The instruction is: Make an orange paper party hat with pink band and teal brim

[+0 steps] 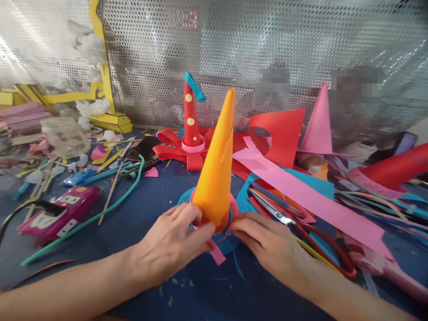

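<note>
An orange paper cone (216, 174) stands on a blue paper disc (187, 196) in front of me, its tip leaning right. A pink paper strip (218, 252) loops around the cone's base, one end sticking out toward me. My left hand (177, 243) is closed on the lower left of the cone, thumb and fingers at its bottom edge. At the right of the base, my right hand (264, 236) pinches the pink strip between thumb and fingers. The fingers partly hide where cone, strip and disc meet.
Behind stands a red dotted cone (191, 118) on red loops. Scissors with red handles (284, 218) and a long pink strip (310, 196) lie right. A pink cone (319, 127) stands farther back. Left are a purple power strip (62, 211), a green pipe cleaner (117, 200) and a jar (65, 136).
</note>
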Motion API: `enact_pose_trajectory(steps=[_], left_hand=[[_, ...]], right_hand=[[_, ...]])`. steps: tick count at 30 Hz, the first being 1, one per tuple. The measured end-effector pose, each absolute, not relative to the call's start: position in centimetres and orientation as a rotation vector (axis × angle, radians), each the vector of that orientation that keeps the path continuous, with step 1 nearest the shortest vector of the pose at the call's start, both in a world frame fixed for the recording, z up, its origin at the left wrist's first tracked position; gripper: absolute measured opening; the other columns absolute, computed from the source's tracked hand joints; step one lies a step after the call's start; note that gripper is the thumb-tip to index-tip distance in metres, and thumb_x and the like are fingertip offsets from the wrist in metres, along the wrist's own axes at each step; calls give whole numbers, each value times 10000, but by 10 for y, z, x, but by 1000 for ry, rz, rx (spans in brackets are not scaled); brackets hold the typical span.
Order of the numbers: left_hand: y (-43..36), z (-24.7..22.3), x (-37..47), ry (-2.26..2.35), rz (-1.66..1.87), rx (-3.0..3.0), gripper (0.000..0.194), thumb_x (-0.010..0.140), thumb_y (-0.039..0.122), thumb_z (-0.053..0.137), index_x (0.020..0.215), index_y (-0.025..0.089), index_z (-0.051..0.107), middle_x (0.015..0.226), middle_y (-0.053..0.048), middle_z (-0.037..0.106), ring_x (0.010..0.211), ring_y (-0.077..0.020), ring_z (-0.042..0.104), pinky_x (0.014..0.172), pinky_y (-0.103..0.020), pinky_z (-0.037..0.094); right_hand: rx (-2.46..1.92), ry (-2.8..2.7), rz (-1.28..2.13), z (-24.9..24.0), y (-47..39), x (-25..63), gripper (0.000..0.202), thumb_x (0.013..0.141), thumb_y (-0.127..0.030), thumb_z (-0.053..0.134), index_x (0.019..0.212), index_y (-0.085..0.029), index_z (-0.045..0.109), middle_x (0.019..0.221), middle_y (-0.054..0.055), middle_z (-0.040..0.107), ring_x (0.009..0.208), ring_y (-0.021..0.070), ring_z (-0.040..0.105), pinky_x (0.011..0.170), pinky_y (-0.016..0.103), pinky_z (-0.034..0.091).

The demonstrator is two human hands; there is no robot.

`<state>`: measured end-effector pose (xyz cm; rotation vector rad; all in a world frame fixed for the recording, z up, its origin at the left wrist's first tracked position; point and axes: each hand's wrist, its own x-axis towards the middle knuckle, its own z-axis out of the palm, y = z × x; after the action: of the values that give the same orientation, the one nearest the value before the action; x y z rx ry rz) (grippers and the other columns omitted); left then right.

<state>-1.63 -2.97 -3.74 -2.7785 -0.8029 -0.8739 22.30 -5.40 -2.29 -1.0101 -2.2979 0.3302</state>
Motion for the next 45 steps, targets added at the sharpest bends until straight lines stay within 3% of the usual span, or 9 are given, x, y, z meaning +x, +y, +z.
enact_pose_trajectory(steps=[1,5,13,20,30,36,41,45], left_hand=[[-30,-37,-16,-737,-865,-2789,26,922,246,558,930,223,567,845,-7,525,672,-138,541,554,-243,470],[-30,-37,-15,-629,-835,-2922,181,964,175,457,850,190,598,883,-4,600,595,-89,565,475,-196,449],[-32,-34,-18,-731,-870,-3079,282,977,143,392,1143,194,614,866,-28,659,666,-91,656,587,-154,541],[-35,-39,-10,-904,-957,-3016,234,990,193,396,1073,157,612,828,-32,669,635,-105,660,593,-180,563],[-34,-44,-5,-881,-922,-2967,245,962,133,407,995,170,647,795,-18,667,622,-101,660,535,-163,540],[-37,-42,-4,-784,-1108,-2939,185,945,163,503,1094,198,608,907,-10,705,661,-97,666,565,-161,528],[-11,-31,-14,-1434,-1586,-2620,149,913,181,530,1043,210,597,914,-7,685,717,-106,642,623,-180,524],[20,-33,-20,-1679,-1516,-2843,256,916,188,449,1086,197,641,1047,-40,720,929,-169,679,776,-255,547]], right_hand=[[-997,-2305,321,-24,-54,222,219,921,-53,514,1026,-211,622,946,16,671,852,121,645,781,219,525],[-996,-2317,277,-23,-53,218,195,927,-81,525,998,-202,661,948,28,666,844,132,634,745,233,513],[-1141,-2255,256,-24,-55,214,91,923,-110,546,919,-168,616,826,17,641,736,133,617,682,253,483],[-1065,-2332,264,-22,-57,212,184,937,-69,481,938,-168,636,858,41,648,784,154,608,713,276,494],[-1054,-2285,348,-23,-63,206,103,907,-120,567,973,-162,633,891,40,664,828,155,636,757,260,507],[-1110,-2312,304,-29,-61,210,174,951,-120,477,912,-184,634,881,45,652,820,174,623,750,301,523],[-1152,-2245,179,-32,-54,213,154,932,-113,506,893,-191,633,886,36,647,764,158,626,672,278,508],[-1122,-2206,196,-31,-50,213,166,924,-100,520,873,-198,644,882,22,635,769,126,633,699,237,503]])
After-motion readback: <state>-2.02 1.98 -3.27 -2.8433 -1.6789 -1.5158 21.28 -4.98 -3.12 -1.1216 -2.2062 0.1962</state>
